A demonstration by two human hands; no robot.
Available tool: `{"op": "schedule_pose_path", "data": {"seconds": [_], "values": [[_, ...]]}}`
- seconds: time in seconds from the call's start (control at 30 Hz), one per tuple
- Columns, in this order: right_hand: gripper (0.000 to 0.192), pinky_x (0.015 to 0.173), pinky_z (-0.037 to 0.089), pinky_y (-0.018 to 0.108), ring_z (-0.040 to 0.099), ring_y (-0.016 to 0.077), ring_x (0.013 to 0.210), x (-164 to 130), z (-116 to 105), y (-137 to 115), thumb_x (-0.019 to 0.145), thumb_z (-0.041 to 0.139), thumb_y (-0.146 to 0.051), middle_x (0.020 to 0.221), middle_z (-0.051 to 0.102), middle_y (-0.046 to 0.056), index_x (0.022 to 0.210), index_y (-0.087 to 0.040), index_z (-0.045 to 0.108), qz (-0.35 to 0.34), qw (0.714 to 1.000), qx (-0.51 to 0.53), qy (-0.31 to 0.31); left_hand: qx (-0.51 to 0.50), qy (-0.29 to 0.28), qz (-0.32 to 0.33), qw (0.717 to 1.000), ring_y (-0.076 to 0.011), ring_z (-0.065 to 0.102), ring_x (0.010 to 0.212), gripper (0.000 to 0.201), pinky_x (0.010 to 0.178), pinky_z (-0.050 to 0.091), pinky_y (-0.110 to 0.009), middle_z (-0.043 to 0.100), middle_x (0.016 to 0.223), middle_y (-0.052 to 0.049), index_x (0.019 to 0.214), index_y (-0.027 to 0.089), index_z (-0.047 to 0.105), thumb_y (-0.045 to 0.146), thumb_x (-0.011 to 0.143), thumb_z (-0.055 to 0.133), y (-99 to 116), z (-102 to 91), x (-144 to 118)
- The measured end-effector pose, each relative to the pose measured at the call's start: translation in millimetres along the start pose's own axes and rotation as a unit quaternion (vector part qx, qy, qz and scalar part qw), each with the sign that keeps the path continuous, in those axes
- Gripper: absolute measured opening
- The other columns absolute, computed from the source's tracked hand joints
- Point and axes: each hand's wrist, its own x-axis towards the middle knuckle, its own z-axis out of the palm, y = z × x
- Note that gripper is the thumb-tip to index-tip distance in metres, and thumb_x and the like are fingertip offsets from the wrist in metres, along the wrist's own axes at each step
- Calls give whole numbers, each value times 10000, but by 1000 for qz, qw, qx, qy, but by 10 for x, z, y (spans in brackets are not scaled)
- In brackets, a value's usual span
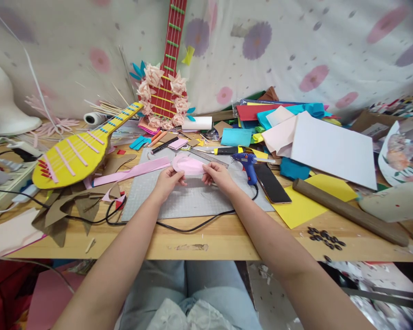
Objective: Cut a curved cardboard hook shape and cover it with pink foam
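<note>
- Between both sets of fingertips, over the grey cutting mat (pixel 192 199), a pink paper loop (pixel 188 166) is pinched: left hand (pixel 167 180) at one end, right hand (pixel 217 174) at the other.
- Shaping step, seemingly; fixing it would call for the blue glue gun (pixel 247 163) just beyond the right fingers.

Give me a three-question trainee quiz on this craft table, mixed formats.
1. True or false: both hands grip the pink paper oval.
2. The blue hot glue gun lies nearest which hand? A) left hand B) right hand
3. Fill in: the black smartphone lies partly on a ___ paper sheet.

Key: 1 true; 2 B; 3 yellow.
</note>
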Motion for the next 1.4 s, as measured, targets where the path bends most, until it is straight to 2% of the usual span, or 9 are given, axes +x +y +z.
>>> {"op": "schedule_pose_path", "data": {"seconds": [0.1,0.2,0.3,0.47,0.7,0.9,1.13,1.27,1.4], "values": [[327,343,337,151,501,64,365,-8,4,-5,719,572,-460,475,589,-27,647,-186,409,5,1000,-9,0,-4,-2,-1,1000,-73,504,440,251,554,516,-280,571,542,27,698,129,547,295,575,690,16,-4,-11],[314,345,339,150,499,62,367,-12,0,-6,726,569,-445,477,589,-28,645,-186,411,4,1000,-14,0,11,6,0,1000,-85,522,426,276,500,490,-247,593,551,6,690,128,557,357,596,679,16,-21,-6],[319,351,345,152,501,61,375,-12,-5,3,718,574,-450,479,591,-27,639,-184,417,-4,1000,-23,-9,31,36,16,999,-88,519,391,302,435,437,-208,592,511,-5,675,133,560,426,656,626,-9,-55,25],[331,349,333,149,494,59,371,-10,0,19,697,584,-465,470,590,-33,636,-183,422,3,999,-34,-31,88,65,46,993,-72,467,328,286,345,315,-168,529,404,15,585,145,521,392,709,594,-62,-91,68],[321,367,349,154,506,61,393,-24,-13,0,705,576,-460,484,593,-27,638,-182,431,-15,999,-29,-25,18,58,-6,998,-68,437,333,364,438,463,-239,549,464,16,644,153,496,507,722,536,-44,-67,62],[302,347,330,149,488,57,366,-32,12,-13,710,579,-437,468,589,-33,638,-182,435,0,998,-65,-27,62,69,39,995,-60,401,342,286,441,461,-221,461,404,66,594,173,455,383,678,630,-63,-98,82],[276,342,317,145,496,59,375,-29,10,-18,719,574,-418,473,590,-33,653,-183,446,-13,996,-81,-31,62,87,43,993,-65,421,343,292,438,458,-219,472,417,59,616,172,475,421,691,607,-46,-95,80],[285,339,307,146,501,62,377,-19,7,-1,721,571,-431,477,590,-30,658,-183,445,-13,996,-84,-26,31,52,11,998,-62,424,353,338,457,481,-248,519,466,35,693,150,522,481,682,592,-24,-71,58],[290,346,311,148,501,61,384,-21,6,-4,735,549,-443,486,584,-32,664,-185,437,-14,997,-76,-16,24,5,2,1000,-52,429,388,344,482,495,-258,536,517,39,750,133,548,366,563,718,-10,-51,33]]}}
